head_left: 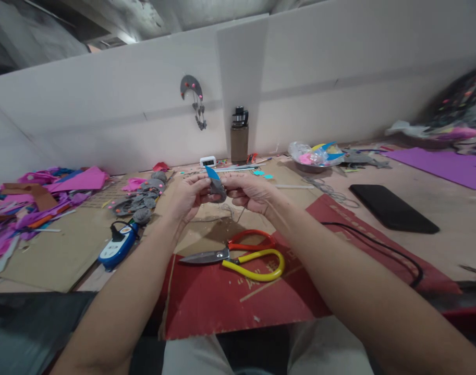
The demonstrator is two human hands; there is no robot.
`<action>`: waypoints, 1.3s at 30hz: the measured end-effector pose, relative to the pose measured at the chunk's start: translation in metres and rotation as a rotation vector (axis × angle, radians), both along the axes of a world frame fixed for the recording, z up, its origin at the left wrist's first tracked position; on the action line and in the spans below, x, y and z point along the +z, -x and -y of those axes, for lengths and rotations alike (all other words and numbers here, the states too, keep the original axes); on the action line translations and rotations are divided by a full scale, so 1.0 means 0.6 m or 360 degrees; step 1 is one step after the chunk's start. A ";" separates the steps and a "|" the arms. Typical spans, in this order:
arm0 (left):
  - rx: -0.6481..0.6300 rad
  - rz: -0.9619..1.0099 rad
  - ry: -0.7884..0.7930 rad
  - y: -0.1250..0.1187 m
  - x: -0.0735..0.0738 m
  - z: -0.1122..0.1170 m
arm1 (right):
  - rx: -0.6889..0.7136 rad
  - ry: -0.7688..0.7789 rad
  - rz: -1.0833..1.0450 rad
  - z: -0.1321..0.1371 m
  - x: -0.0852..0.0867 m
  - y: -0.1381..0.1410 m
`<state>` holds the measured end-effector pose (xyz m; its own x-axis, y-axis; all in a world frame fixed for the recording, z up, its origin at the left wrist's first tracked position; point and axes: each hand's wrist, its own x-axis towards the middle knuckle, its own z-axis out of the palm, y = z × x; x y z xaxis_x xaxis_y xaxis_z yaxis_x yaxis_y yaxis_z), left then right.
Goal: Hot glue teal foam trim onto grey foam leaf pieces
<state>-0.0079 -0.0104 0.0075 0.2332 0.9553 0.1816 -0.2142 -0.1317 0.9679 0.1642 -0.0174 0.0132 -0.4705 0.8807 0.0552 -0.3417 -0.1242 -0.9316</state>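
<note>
A small, dark grey felt-like piece (219, 192) with a smooth, rounded lower end is held up at the middle of the view, above the tabletop (464, 229). A flat, bright blue pointed strip (211, 173) stands up from it, its tip leaning left; exactly how the two join is hidden by fingers. The left hand (191, 195) and right hand (250, 191) pinch the piece from either side, thumbs and fingertips drawn nearly together, the other fingers curled.

Beneath and nearer the person, red-and-yellow-handled metal scissors (224, 254) lie across printed red cardboard (222, 307), blades pointing left, between the forearms. That cardboard's front edge juts past the tabletop's edge, over the lap. The blue-and-white power strip (118, 246) sits just beside the left forearm, while a black cable (378, 244) curves beyond the right one. The black rectangular phone (392, 207) lies well apart, farther right. Behind the hands, the dark brown bottle (239, 143) stands upright near the white wall panel (144, 78), which bounds the tabletop's far side.
</note>
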 end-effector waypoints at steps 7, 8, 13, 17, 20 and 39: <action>-0.0045 -0.0011 0.0024 0.002 -0.001 -0.001 | 0.0055 0.0037 -0.0022 0.001 0.000 0.000; -0.0041 -0.0012 0.0011 0.002 -0.001 -0.001 | 0.0050 0.0034 -0.0028 0.000 -0.001 0.000; 0.0064 -0.0107 -0.0102 -0.003 -0.007 -0.001 | -0.0023 -0.0044 -0.0030 0.000 -0.011 0.010; 0.0222 -0.0069 -0.0128 -0.013 -0.019 -0.004 | -0.0321 -0.0195 0.0013 0.001 -0.029 0.037; 0.0291 0.0052 -0.0064 -0.023 -0.024 -0.004 | -0.0577 -0.0328 0.0056 -0.002 -0.043 0.054; 0.0169 -0.0003 -0.0126 -0.040 -0.006 0.023 | -0.0941 -0.0666 0.0217 -0.013 -0.054 0.054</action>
